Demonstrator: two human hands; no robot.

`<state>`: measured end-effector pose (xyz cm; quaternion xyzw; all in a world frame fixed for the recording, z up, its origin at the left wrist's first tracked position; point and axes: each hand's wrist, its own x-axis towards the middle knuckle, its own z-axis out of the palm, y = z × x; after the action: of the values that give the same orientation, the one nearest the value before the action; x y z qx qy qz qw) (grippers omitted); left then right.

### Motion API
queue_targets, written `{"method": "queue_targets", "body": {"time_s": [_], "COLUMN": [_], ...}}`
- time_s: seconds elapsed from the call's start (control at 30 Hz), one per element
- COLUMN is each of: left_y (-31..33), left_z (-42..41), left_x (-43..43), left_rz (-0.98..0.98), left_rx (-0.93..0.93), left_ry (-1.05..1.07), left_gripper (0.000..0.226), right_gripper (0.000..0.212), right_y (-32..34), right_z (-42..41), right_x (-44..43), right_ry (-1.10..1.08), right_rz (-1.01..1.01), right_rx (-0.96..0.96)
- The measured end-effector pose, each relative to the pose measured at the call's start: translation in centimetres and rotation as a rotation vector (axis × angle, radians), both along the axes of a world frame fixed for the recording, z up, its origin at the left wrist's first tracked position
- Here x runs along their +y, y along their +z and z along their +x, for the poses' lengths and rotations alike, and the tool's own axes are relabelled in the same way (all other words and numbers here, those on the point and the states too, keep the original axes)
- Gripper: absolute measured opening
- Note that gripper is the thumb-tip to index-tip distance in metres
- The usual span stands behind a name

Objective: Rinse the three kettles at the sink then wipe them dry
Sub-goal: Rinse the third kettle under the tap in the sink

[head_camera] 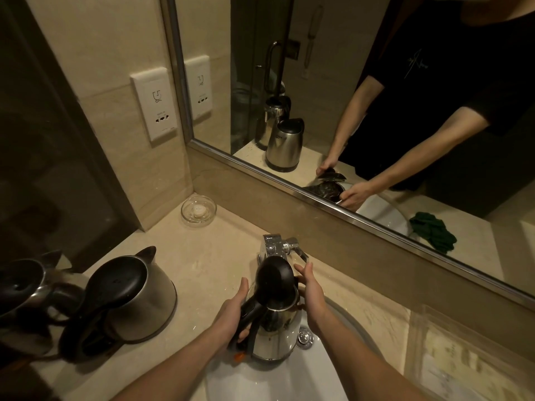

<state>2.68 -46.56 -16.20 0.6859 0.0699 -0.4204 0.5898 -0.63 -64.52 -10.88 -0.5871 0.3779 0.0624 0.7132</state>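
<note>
A steel kettle (pixel 275 328) with its black lid flipped up hangs over the white sink (pixel 278 380), just below the chrome tap (pixel 278 246). My left hand (pixel 231 316) grips its black handle. My right hand (pixel 311 296) rests flat against the kettle's right side near the rim. On the counter to the left stand a second steel kettle (pixel 130 302) with a shut black lid and a third kettle (pixel 26 287) at the frame's left edge, partly cut off.
A glass soap dish (pixel 199 210) sits in the back corner of the beige counter (pixel 202 264). A mirror (pixel 347 96) runs along the back wall; a green cloth shows only in its reflection. A wall socket (pixel 153 107) is at the left. A glass tray (pixel 463 363) lies at right.
</note>
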Motion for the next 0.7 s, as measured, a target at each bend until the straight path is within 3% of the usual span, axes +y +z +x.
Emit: {"method": "queue_targets", "body": {"time_s": [0.7], "left_y": [0.45], "left_z": [-0.26], "left_x": [0.06], "left_rz": [0.016], "left_rx": [-0.007], "left_ry": [-0.005], "left_gripper": [0.096], "right_gripper": [0.063], "right_y": [-0.51], "right_z": [0.17], "right_x": [-0.22], "right_ry": [0.004], "right_rz": [0.012], "right_rx": [-0.013]}}
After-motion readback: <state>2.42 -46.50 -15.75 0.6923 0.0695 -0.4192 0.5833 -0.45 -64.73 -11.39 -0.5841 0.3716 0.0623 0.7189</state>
